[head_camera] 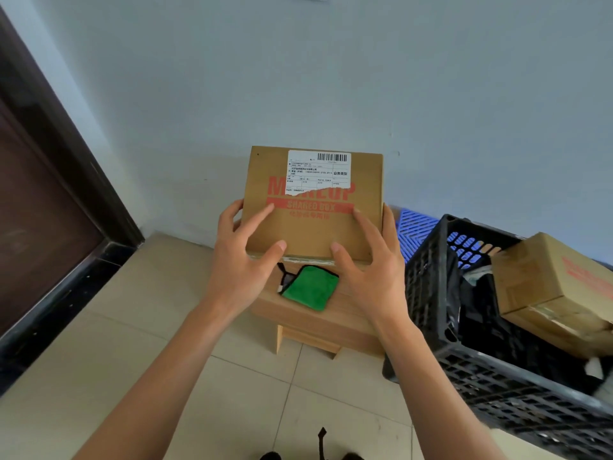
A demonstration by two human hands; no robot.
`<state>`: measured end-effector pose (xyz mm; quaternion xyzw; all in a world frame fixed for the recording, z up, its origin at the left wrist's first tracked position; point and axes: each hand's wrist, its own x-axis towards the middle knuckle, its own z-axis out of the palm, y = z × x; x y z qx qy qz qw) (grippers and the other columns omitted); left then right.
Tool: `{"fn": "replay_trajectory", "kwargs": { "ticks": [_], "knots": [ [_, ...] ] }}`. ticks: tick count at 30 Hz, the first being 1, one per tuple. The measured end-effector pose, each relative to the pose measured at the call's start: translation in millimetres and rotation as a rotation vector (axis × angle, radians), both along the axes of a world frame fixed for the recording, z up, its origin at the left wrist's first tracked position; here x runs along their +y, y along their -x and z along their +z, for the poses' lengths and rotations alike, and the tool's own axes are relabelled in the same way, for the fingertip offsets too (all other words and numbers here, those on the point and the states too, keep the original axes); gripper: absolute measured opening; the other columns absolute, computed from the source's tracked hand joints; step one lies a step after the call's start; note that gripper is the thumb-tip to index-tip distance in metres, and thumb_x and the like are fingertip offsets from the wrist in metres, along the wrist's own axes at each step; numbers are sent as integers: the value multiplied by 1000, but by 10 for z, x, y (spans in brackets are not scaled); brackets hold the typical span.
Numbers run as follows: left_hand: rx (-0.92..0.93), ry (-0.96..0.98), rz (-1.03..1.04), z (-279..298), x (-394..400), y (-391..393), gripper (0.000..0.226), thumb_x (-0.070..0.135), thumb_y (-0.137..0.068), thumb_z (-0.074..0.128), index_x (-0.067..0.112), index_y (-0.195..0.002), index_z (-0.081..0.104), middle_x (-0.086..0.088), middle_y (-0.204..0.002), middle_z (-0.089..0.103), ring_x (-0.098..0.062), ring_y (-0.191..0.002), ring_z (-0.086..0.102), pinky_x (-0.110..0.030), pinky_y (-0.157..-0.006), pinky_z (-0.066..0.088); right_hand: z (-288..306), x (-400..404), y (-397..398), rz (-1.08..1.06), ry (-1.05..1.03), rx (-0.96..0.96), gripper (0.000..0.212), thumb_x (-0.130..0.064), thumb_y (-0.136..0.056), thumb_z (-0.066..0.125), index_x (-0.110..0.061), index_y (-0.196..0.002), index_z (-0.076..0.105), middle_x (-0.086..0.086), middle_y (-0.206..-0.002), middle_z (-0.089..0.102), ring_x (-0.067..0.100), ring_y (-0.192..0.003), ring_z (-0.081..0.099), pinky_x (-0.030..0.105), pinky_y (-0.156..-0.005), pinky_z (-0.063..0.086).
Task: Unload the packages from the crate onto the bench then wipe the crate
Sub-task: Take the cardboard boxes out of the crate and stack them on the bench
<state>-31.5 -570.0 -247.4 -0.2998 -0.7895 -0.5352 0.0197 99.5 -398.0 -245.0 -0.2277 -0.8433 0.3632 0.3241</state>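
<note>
I have the flat cardboard box (313,207) between my two hands, straight ahead of me over the far part of the wooden surface (311,313). My left hand (243,252) lies on its left edge, thumb reaching onto the top face; my right hand (366,257) lies on the right edge the same way. Both sets of fingers are spread and only loosely bent, so my grip reads as a light clasp from both sides; I cannot tell whether the box already rests on the surface.

The box's long side runs left to right, its labelled face up, square to me. The green cloth (310,287) lies on the surface just near of the box, between my wrists.

The black crate (431,293) stands to my right, nearer my right hand, with another cardboard box (550,287) tilted inside it. I judge that one comes next, so the reach goes right.
</note>
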Motion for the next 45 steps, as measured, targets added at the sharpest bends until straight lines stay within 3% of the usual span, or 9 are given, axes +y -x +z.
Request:
{"fn": "replay_trajectory", "kwargs": {
  "ticks": [3, 9, 15, 19, 21, 24, 28, 38, 45],
  "knots": [
    [-29, 30, 3, -116, 10, 172, 59, 20, -89, 77, 31, -143, 56, 5, -151, 32, 33, -122, 23, 10, -93, 23, -128, -1, 157, -3, 21, -64, 68, -50, -89, 71, -41, -150, 42, -6, -168, 9, 15, -154, 14, 48, -119, 35],
    [-83, 118, -21, -388, 266, 602, 61, 26, -89, 76, 35, -145, 52, 8, -152, 28, 35, -118, 22, 11, -91, 21, -372, 235, 558, -20, 79, -129, 68, -48, -89, 72, -41, -150, 42, -9, -168, 10, 11, -153, 14, 29, -113, 24],
    [-61, 163, -59, -579, 761, 1168, 61, 32, -89, 74, 39, -145, 49, 12, -152, 23, 37, -120, 18, 13, -88, 20, -587, 652, 1106, -55, 204, -94, 67, -43, -90, 73, -42, -149, 43, -12, -167, 8, 13, -154, 14, 49, -118, 36],
    [-57, 207, -75, -640, 1050, 1527, 61, 40, -90, 72, 43, -145, 46, 19, -155, 17, 37, -122, 11, 12, -92, 19, -696, 928, 1475, -94, 220, -92, 65, -43, -90, 72, -42, -149, 44, -11, -168, 10, 13, -154, 14, 50, -118, 35],
    [-50, 209, -72, -653, 1159, 1677, 62, 46, -89, 69, 44, -146, 44, 22, -158, 14, 27, -133, 14, -1, -105, 22, -732, 1029, 1628, -91, 223, -95, 65, -44, -91, 71, -42, -149, 43, -12, -168, 9, 13, -154, 14, 50, -118, 35],
    [-57, 226, -81, -647, 1341, 1855, 65, 53, -87, 64, 40, -148, 45, 23, -160, 10, -6, -151, 22, -40, -119, 34, -764, 1165, 1792, -119, 212, -107, 65, -46, -91, 69, -42, -150, 41, -13, -168, 7, 13, -154, 14, 49, -119, 33],
    [-43, 276, -141, -690, 1670, 2095, 64, 48, -91, 67, 35, -150, 45, 19, -163, 9, -16, -151, 27, -53, -116, 38, -811, 1399, 1949, -178, 227, -126, 65, -46, -92, 68, -40, -150, 41, -10, -168, 7, 12, -154, 11, 47, -121, 31],
    [-80, 290, -357, -829, 2610, 2784, 63, 44, -93, 67, 32, -150, 45, 8, -167, 7, -19, -151, 27, -50, -116, 40, -820, 2128, 2348, -292, 211, -226, 75, -55, -88, 70, -42, -153, 35, -12, -168, 1, 12, -154, 11, 38, -119, 29],
    [-88, 321, -443, -936, 3102, 3164, 63, 42, -91, 72, 31, -149, 48, 4, -168, 5, -13, -151, 25, -26, -115, 28, -825, 2686, 2620, -301, 213, -299, 72, -57, -89, 66, -42, -153, 34, -12, -168, 2, 20, -152, 23, 50, -114, 41]
  ]
}}
